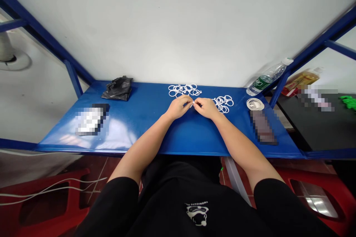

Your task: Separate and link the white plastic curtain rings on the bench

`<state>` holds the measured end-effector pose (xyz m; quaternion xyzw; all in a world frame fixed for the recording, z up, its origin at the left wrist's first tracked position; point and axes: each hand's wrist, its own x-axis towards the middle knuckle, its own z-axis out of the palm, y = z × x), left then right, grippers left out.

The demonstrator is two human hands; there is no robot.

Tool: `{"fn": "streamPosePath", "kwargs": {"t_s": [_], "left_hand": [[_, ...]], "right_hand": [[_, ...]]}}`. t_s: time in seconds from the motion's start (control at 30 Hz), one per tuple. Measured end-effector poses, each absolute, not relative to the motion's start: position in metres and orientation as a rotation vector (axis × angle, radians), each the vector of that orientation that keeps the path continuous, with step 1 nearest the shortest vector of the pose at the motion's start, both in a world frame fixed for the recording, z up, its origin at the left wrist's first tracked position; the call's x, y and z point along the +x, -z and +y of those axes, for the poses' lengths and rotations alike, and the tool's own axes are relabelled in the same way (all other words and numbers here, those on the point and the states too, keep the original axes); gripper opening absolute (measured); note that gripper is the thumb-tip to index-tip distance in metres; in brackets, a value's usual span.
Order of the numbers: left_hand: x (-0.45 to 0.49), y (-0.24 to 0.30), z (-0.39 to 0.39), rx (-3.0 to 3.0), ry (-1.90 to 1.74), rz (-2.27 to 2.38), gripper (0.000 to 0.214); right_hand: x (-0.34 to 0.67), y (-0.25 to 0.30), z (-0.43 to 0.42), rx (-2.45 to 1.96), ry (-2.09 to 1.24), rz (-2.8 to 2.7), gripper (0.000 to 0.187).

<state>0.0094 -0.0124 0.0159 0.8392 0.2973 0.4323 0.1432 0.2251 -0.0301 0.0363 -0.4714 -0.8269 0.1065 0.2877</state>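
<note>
My left hand and my right hand meet over the middle of the blue table, fingertips pinched and almost touching. Between them shows a small white piece, mostly hidden by the fingers, so its full shape cannot be made out. Just beyond my left hand lies a loose pile of thin white rings, some with small tabs. Close by my right hand, on its outer side, is a second pile of white rings.
A crumpled black plastic bag and a blurred-out item lie on the left. To the right are a water bottle leaning by the frame, a white coil and a blurred dark object. A wall rises behind the table.
</note>
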Motion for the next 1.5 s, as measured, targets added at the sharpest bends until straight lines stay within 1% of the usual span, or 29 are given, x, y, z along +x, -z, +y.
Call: {"fn": "streamPosePath", "kwargs": {"t_s": [0.13,0.33,0.47,0.53,0.6,0.7,0.77,0.87,1.0,1.17,1.37,1.5], "left_hand": [[0.008,-0.013,-0.011,2.456,-1.273,0.848,0.024],[0.009,-0.01,-0.012,2.54,-1.149,0.831,0.036],[0.006,-0.012,-0.01,2.59,-1.091,0.906,0.036],[0.0,-0.013,-0.005,2.578,-1.101,1.064,0.031],[-0.008,-0.012,0.001,2.484,-1.126,1.374,0.028],[-0.02,-0.008,0.006,2.292,-1.057,1.774,0.031],[-0.024,-0.006,0.007,2.22,-0.959,1.883,0.032],[-0.024,-0.004,0.006,2.199,-0.852,1.894,0.028],[-0.021,-0.007,0.004,2.199,-0.806,1.871,0.015],[-0.019,-0.013,0.003,2.186,-0.773,1.805,0.011],[-0.02,-0.014,0.005,2.152,-0.938,1.801,0.004],[-0.018,-0.012,0.008,2.201,-1.117,1.673,0.008]], "right_hand": [[0.225,-0.038,-0.03,-1.272,-0.263,-2.109,0.018],[0.224,-0.037,-0.026,-1.211,-0.126,-1.976,0.016],[0.228,-0.034,-0.019,-1.242,-0.023,-1.935,0.017],[0.234,-0.033,-0.014,-1.324,0.03,-1.918,0.019],[0.243,-0.034,-0.011,-1.394,0.077,-1.95,0.022],[0.257,-0.035,-0.007,-1.412,0.121,-2.073,0.026],[0.263,-0.036,-0.006,-1.415,0.127,-2.101,0.029],[0.264,-0.036,-0.006,-1.426,0.105,-2.103,0.031],[0.262,-0.037,-0.007,-1.441,0.092,-2.092,0.034],[0.257,-0.037,-0.009,-1.368,0.045,-2.112,0.038],[0.231,-0.031,-0.015,-1.188,-0.09,-2.404,0.029],[0.228,-0.034,-0.017,-1.23,-0.124,-2.518,0.024]]}}
